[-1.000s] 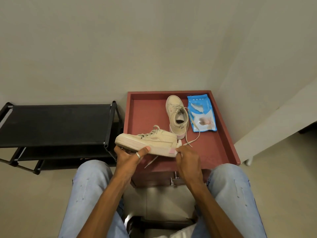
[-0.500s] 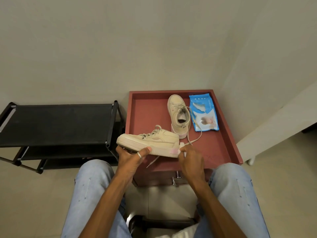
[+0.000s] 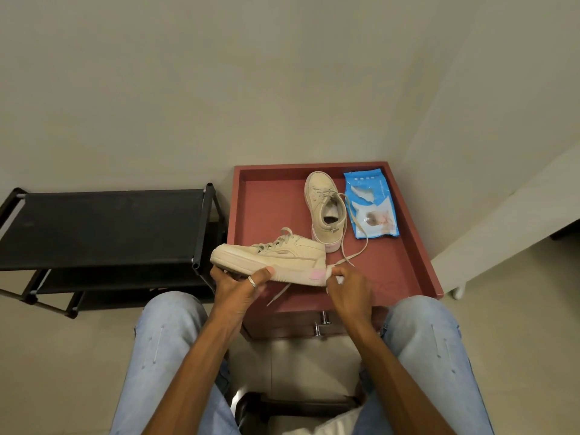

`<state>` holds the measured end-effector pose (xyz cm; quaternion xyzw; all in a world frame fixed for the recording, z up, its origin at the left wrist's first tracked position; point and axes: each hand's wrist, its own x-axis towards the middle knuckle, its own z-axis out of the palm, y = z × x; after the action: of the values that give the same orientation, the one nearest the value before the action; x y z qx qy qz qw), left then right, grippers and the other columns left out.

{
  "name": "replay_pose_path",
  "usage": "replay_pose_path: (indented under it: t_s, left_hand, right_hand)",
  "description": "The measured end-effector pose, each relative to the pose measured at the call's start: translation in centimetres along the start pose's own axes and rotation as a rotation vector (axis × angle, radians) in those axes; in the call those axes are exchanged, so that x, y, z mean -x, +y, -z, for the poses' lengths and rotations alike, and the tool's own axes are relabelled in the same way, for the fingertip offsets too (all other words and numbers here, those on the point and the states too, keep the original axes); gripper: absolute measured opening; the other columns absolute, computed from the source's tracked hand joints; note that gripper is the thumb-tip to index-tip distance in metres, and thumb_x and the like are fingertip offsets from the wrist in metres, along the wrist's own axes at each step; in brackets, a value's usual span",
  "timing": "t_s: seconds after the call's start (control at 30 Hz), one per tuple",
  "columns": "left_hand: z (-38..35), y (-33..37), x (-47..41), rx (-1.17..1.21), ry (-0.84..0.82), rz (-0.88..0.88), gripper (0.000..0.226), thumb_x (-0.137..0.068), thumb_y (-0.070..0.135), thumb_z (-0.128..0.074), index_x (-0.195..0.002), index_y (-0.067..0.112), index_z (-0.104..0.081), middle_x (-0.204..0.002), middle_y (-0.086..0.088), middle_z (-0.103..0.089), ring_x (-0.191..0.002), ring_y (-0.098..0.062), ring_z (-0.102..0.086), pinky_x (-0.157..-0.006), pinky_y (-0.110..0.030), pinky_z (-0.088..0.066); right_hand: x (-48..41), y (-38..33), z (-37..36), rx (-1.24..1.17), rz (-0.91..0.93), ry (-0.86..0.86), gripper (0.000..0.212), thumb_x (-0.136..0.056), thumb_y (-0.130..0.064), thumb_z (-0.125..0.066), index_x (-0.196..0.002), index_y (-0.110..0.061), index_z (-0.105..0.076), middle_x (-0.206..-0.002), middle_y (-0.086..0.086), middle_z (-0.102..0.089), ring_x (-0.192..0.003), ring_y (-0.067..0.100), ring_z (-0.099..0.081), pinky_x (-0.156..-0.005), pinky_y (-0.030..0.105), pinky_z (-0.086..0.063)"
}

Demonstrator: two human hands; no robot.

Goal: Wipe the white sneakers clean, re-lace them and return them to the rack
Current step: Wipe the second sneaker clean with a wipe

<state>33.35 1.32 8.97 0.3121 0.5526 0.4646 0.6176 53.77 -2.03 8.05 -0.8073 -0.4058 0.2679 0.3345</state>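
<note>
Two white sneakers were in play, but surroundings first. A blue wipes pack (image 3: pixel 372 204) lay flat toward the 1 o'clock corner of the red tabletop (image 3: pixel 266 215), just beside the second sneaker (image 3: pixel 324 211), which sat upright with its toe pointing to 12 o'clock. A loose lace (image 3: pixel 357 249) from that shoe ran along the pack's left side and curled down toward 6 o'clock. It ended close to the right hand (image 3: pixel 350 287), so it kinda cluttered the gap there. A black shoe rack (image 3: pixel 103 227) stood at 9 o'clock of the tabletop, right up against its side.

The tabletop was a reddish-brown thing with a raised rim and metal drawer handles (image 3: pixel 323 323) on its front. It was tucked into a corner of plain beige walls, with pale floor underneath. The person sat facing it, light blue jeans (image 3: pixel 163 356) on knees at roughly 5 and 7 o'clock.

The held sneaker (image 3: pixel 270 257) was up off the tabletop, lying level over its front-left edge, toe at 9 o'clock and heel at 3 o'clock. The left hand (image 3: pixel 241 285) gripped it from below near the toe end, thumb pressed up against the side of the sole, a ring showing. The right hand was at the heel end, fingers curled and pinching a small white wipe (image 3: pixel 331 271) against the heel next to the pink tab. One lace end hung below the shoe between the hands.
</note>
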Motion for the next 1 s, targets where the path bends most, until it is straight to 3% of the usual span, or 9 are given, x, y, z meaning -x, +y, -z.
replay_pose_path:
  t_s: [0.07,0.17,0.37,0.47,0.53,0.67,0.83,0.9,1.0]
  left_hand:
    - [-0.4,0.2,0.4,0.025,-0.013,-0.005,0.115,-0.048,0.030,-0.094,-0.143,0.029,-0.029,-0.136,-0.001,-0.055,-0.121,-0.023,-0.063,-0.091,-0.042,-0.060]
    - [-1.3,0.3,0.7,0.103,-0.030,0.009,0.102,-0.069,0.008,-0.091,-0.145,0.027,-0.025,-0.135,0.003,-0.055,-0.122,-0.020,-0.062,-0.081,-0.032,-0.062]
    - [-1.7,-0.1,-0.2,0.222,-0.030,0.084,0.080,-0.072,0.008,-0.086,-0.130,0.032,-0.037,-0.134,-0.003,-0.063,-0.119,-0.025,-0.066,-0.099,-0.052,-0.055]
    - [-1.7,-0.1,-0.4,0.293,-0.013,0.112,0.086,-0.067,0.012,-0.088,-0.138,0.027,-0.041,-0.134,-0.008,-0.065,-0.117,-0.026,-0.066,-0.095,-0.049,-0.056]
    - [-1.6,0.4,-0.3,0.368,-0.025,0.117,0.075,-0.072,0.020,-0.083,-0.139,0.019,-0.050,-0.132,-0.012,-0.066,-0.109,-0.023,-0.067,-0.097,-0.048,-0.055]
    - [-1.3,1.4,0.2,0.514,-0.016,0.152,0.058,-0.083,0.041,-0.072,-0.133,0.015,-0.058,-0.130,-0.013,-0.067,-0.115,-0.027,-0.065,-0.103,-0.047,-0.051]
    - [-1.8,1.9,0.6,0.502,-0.076,0.100,0.117,-0.045,0.051,-0.099,-0.146,0.018,-0.049,-0.137,-0.011,-0.064,-0.125,-0.026,-0.063,-0.094,-0.037,-0.059]
    - [-2.2,1.8,0.7,0.489,-0.126,0.072,0.118,-0.047,0.048,-0.100,-0.148,0.018,-0.046,-0.141,-0.012,-0.062,-0.127,-0.028,-0.061,-0.100,-0.042,-0.056]
    - [-2.9,1.6,1.4,0.514,-0.217,0.076,0.103,-0.065,0.056,-0.089,-0.148,0.013,-0.046,-0.141,-0.016,-0.060,-0.129,-0.035,-0.059,-0.102,-0.055,-0.051]
  right_hand:
    - [-0.2,0.3,-0.1,0.006,-0.044,-0.057,0.021,-0.084,-0.008,-0.056,-0.089,-0.015,-0.075,-0.086,-0.001,-0.072,-0.084,0.019,-0.064,-0.056,0.012,-0.037]
    - [0.0,0.2,-0.2,0.002,-0.043,-0.074,0.022,-0.085,-0.008,-0.053,-0.089,-0.016,-0.073,-0.083,-0.001,-0.072,-0.081,0.019,-0.064,-0.060,0.021,-0.043]
    - [0.8,-0.6,0.3,-0.137,-0.121,-0.082,0.026,-0.081,-0.005,-0.055,-0.079,-0.027,-0.070,-0.078,-0.002,-0.073,-0.079,0.019,-0.068,-0.073,0.033,-0.056]
    - [1.6,-1.2,0.6,-0.246,-0.190,-0.110,0.028,-0.081,-0.003,-0.056,-0.087,-0.025,-0.073,-0.072,-0.003,-0.073,-0.068,0.010,-0.067,-0.057,0.020,-0.051]
    - [2.4,-2.0,0.9,-0.343,-0.194,-0.097,0.021,-0.083,-0.006,-0.062,-0.096,-0.019,-0.074,-0.075,-0.005,-0.073,-0.060,-0.001,-0.063,-0.050,0.010,-0.044]
    - [3.7,-3.7,1.8,-0.512,-0.071,-0.030,0.017,-0.085,-0.015,-0.071,-0.099,-0.024,-0.073,-0.088,-0.013,-0.072,-0.073,-0.007,-0.065,-0.060,0.008,-0.047]
    - [4.9,-4.5,2.5,-0.498,0.082,-0.009,0.019,-0.084,-0.020,-0.074,-0.096,-0.035,-0.071,-0.099,-0.014,-0.070,-0.092,0.000,-0.066,-0.077,0.017,-0.053]
    - [5.5,-4.9,2.8,-0.461,0.161,-0.010,0.023,-0.083,-0.018,-0.075,-0.094,-0.038,-0.070,-0.100,-0.015,-0.068,-0.095,-0.001,-0.064,-0.079,0.016,-0.052]
    - [7.0,-5.5,2.7,-0.371,0.350,0.036,0.021,-0.085,-0.014,-0.074,-0.103,-0.025,-0.073,-0.105,-0.014,-0.064,-0.099,-0.003,-0.061,-0.078,0.007,-0.046]
